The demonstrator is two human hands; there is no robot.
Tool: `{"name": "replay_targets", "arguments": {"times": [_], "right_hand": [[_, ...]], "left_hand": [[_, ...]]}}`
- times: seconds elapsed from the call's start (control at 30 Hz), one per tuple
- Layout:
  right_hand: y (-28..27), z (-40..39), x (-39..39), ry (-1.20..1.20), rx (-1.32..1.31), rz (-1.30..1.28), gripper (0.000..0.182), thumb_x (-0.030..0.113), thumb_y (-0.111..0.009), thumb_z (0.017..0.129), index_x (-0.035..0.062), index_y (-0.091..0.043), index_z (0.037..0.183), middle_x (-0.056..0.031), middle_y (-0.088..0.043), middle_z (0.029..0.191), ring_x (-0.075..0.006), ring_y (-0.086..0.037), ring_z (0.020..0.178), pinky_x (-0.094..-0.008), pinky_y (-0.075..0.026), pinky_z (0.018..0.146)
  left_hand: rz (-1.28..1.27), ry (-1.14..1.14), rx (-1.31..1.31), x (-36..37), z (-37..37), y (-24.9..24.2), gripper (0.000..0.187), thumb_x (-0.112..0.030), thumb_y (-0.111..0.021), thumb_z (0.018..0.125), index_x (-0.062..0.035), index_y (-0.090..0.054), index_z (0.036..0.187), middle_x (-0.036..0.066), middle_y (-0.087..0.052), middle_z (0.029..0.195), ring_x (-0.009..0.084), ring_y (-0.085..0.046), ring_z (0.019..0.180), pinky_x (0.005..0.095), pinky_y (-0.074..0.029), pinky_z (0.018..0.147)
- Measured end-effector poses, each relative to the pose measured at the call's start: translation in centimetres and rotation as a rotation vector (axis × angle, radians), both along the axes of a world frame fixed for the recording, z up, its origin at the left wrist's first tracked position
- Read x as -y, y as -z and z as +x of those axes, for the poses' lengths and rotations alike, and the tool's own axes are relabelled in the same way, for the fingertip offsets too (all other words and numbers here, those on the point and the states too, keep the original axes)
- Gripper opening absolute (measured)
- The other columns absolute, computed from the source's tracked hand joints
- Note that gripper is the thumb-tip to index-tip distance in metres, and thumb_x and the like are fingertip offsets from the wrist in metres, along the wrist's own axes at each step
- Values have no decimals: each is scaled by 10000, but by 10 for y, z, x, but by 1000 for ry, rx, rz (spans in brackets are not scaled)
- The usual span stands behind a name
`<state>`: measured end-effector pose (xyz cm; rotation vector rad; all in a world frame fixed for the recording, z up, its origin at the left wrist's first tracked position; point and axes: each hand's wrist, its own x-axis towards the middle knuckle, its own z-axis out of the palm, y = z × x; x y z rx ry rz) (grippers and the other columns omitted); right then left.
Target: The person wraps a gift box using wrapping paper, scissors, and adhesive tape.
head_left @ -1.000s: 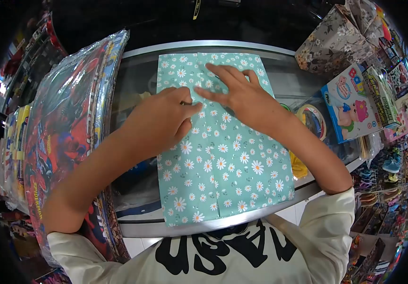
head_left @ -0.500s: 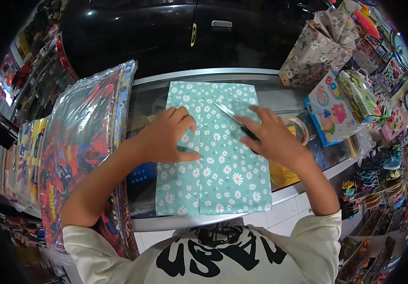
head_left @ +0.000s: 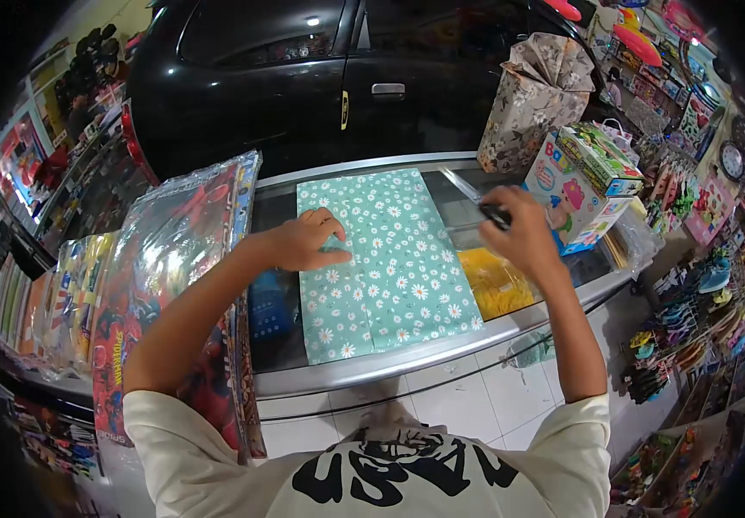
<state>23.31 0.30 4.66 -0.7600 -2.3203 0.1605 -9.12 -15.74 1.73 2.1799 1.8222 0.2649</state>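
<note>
A flat sheet of mint-green wrapping paper (head_left: 403, 276) with white daisies lies on the glass counter, slightly turned, with a crease line down it. My left hand (head_left: 308, 240) rests over its left part, fingers bent and the thumb apart from them, with nothing between. To the right of the paper, my right hand (head_left: 519, 229) is closed around the black handle of a pair of scissors (head_left: 463, 187). The silver blades look closed and point up and left, above the glass beyond the paper's right edge.
Plastic-wrapped Spider-Man sheets (head_left: 174, 293) are stacked at the left. On the right stand a floral paper bag (head_left: 532, 116) and a toy box (head_left: 554, 186). Yellow material (head_left: 495, 283) shows through the glass. A black car (head_left: 260, 104) is just behind the counter.
My right hand has carried the scissors off the paper to the right. The paper now lies at more of an angle. The camera view has shifted; my left hand stays over the paper.
</note>
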Motion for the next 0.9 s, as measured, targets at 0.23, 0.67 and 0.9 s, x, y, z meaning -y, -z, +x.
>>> {"name": "replay_targets", "arguments": {"times": [0.23,0.67,0.9], "right_hand": [[21,71,-18,479,226,-43,291,220,-668,785,56,-633,1022,-178,-603,1081,-369,-593,1022,-575,-426,833],[74,98,-34,294,226,27,320,115,-590,841,43,-599,1153,-161,-534,1235,-347,-496,1181,-535,-386,916],[60,89,-29,-184,122,117,336,77,-627,809,73,-599,1144,-106,-535,1239,-273,-468,1222,-507,-313,960]], "left_hand": [[-162,-35,92,26,3,-23,638,-505,-599,903,-51,-460,1330,235,-401,1407,411,-347,1352,490,-247,1135],[-214,-343,-260,95,145,-7,1013,-747,-493,834,-35,-210,1496,333,-94,1542,433,-87,1459,531,-125,1178],[-106,-438,-190,101,153,8,992,-706,-561,823,-39,-251,1488,343,-110,1538,443,-60,1458,535,-105,1176]]}}
